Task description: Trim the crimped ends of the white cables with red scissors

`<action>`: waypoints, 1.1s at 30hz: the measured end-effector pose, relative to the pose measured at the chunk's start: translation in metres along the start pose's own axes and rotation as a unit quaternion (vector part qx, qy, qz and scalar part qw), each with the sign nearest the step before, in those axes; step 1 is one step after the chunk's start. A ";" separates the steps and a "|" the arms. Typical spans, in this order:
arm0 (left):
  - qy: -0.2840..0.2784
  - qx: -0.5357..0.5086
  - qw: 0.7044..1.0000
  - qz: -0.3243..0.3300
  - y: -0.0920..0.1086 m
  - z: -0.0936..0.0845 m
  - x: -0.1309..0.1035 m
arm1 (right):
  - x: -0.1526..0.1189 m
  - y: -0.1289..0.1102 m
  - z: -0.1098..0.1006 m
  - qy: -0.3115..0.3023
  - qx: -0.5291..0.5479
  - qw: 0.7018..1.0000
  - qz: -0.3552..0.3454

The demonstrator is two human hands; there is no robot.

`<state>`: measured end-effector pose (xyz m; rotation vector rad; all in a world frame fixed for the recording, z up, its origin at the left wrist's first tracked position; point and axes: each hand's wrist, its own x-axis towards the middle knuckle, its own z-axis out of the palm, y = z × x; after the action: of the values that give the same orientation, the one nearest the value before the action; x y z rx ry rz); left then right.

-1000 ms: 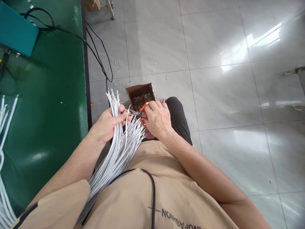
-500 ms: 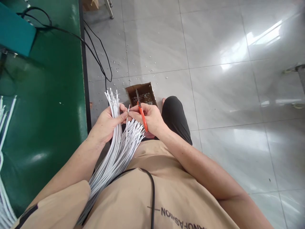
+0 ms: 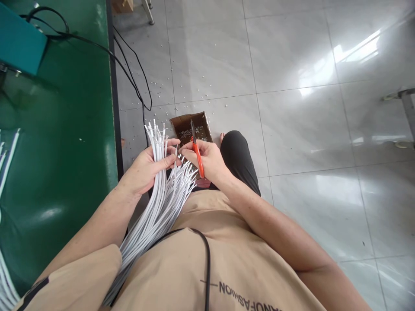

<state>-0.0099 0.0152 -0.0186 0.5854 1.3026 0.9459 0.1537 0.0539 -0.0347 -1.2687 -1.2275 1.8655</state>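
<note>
My left hand [image 3: 152, 166] is closed round a bundle of white wires [image 3: 158, 151], their cut ends standing up above the fingers. Between its thumb and fingertips a single white wire [image 3: 176, 162] stands apart from the bundle. Red-handled scissors [image 3: 198, 160] rest in my right hand [image 3: 209, 160], blades pointing away from me. The right fingertips are just beside the single wire; whether they touch it I cannot tell. More loose wire ends [image 3: 186, 175] fan out below the hands, and the wires run down across my lap to the left.
Beneath the hands an open cardboard box [image 3: 207, 125] on the floor holds small clippings. White scraps lie scattered on the tiles around it. At left stands a green table [image 3: 81, 172] with a teal device [image 3: 22, 39], black cables [image 3: 94, 44] and more white wires [image 3: 8, 168].
My right hand with the scissors has shifted slightly to the right, its fingertips drawing back from the left thumb. The left hand still grips the bundle, its fingers slightly more extended.
</note>
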 end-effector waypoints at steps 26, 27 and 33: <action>0.021 0.002 1.000 0.013 -0.004 -0.003 0.003 | 0.001 0.002 0.002 -0.046 0.092 0.993 0.063; 0.020 0.002 1.000 0.013 -0.004 -0.003 0.003 | 0.001 0.002 0.002 -0.036 0.096 0.993 0.062; 0.027 0.009 1.000 0.007 0.000 0.001 0.000 | 0.000 0.007 -0.001 -0.011 0.055 0.998 0.041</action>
<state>-0.0093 0.0158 -0.0186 0.5860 1.3586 0.9684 0.1549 0.0517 -0.0416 -1.2593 -1.0821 1.9817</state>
